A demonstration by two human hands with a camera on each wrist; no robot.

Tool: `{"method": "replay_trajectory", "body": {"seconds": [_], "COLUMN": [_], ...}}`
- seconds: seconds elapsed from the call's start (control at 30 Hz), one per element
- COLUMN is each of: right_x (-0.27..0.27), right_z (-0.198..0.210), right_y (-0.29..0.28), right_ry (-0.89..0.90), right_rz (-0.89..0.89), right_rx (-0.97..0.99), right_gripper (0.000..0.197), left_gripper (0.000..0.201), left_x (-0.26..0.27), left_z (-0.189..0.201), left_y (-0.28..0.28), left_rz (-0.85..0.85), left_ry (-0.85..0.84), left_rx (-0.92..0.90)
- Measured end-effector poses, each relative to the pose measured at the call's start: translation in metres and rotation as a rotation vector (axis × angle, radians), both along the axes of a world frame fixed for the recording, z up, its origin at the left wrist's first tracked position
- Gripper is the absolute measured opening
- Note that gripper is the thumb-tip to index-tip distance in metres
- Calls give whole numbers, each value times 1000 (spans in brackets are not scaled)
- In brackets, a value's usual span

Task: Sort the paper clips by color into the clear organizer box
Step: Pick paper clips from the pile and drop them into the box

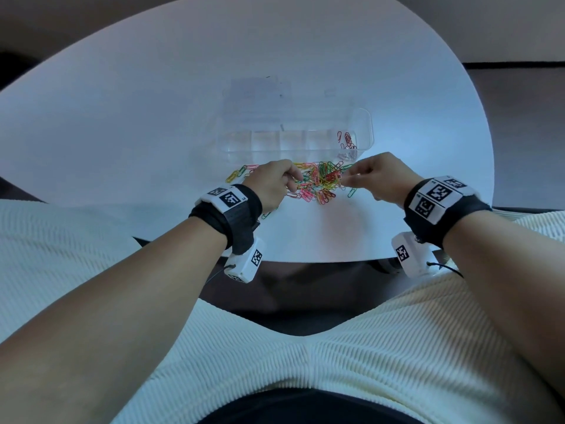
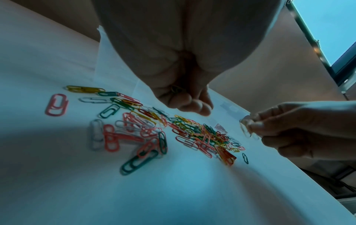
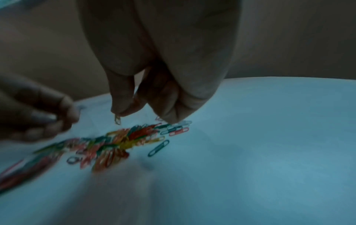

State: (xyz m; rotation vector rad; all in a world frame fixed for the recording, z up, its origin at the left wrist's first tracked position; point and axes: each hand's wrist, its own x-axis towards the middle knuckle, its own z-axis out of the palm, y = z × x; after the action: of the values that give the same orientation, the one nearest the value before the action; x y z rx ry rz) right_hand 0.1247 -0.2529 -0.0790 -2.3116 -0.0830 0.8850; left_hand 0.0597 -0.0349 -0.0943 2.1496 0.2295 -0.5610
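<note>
Fingertips first: the right hand (image 1: 383, 175) pinches a pale paper clip (image 3: 117, 120) between thumb and forefinger, remaining fingers curled under, just above the right end of the heap. The left hand (image 1: 272, 183) is curled over the left side of the heap; a yellowish clip (image 2: 176, 89) sits tucked inside its folded fingers.

Largest to smallest:
- White round table (image 1: 122, 117), smooth, faintly glossy, cool light on it. Dark floor and brownish wall beyond; a bright window strip shows in the left wrist view.
- Clear organizer box (image 1: 365, 123), just beyond the heap, a row of compartments across its near side. Only the rightmost compartment holds anything: a few red clips (image 1: 347, 139). The others look unfilled, so sorting is judged barely begun.
- Mixed heap of paper clips (image 1: 318, 180), between the hands, near the table's front edge: red, pink, yellow, green, white, tangled and overlapping.
- Stragglers: a lone pink clip (image 2: 56, 105) off to the left, a lone green clip (image 3: 159, 148) on the near right.

Handling, by judgement: clips are light, stiff, slick with coating, lying flat on a hard top. Likely to snag neighbours. Best pinched at a rounded end, or slid clear of the heap first.
</note>
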Motion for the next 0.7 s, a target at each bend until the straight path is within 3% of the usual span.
{"method": "replay_trajectory", "body": {"seconds": [0.1,0.17,0.27,0.4,0.53,0.6,0.7], "right_x": [2,3,4,6,4,5,7], "right_z": [1,4,8,4,-4,-4,-3], "right_y": [3,8,13,18,16,13,11], "right_ry": [184,304,353,288,-79,-137,-68], "right_rz": [-192,-340,-378,-323,-14,-1,-83], "right_rx": [245,433,529,419,-19,-39,75], "right_gripper": [26,21,18,32,33,35,29], "left_gripper": [36,36,33,31,30,32,41], "left_x": [-2,0,2,4,4,3,3], "left_z": [-1,0,2,7,6,5,8], "left_y": [0,-1,-2,-3,-2,-4,-9], "left_rz": [-14,-19,-34,-18,-8,12,41], "left_ry": [5,-12,-31,-63,-62,-51,-55], "left_rx": [-61,-68,-52,-53,-64,-82,-75]}}
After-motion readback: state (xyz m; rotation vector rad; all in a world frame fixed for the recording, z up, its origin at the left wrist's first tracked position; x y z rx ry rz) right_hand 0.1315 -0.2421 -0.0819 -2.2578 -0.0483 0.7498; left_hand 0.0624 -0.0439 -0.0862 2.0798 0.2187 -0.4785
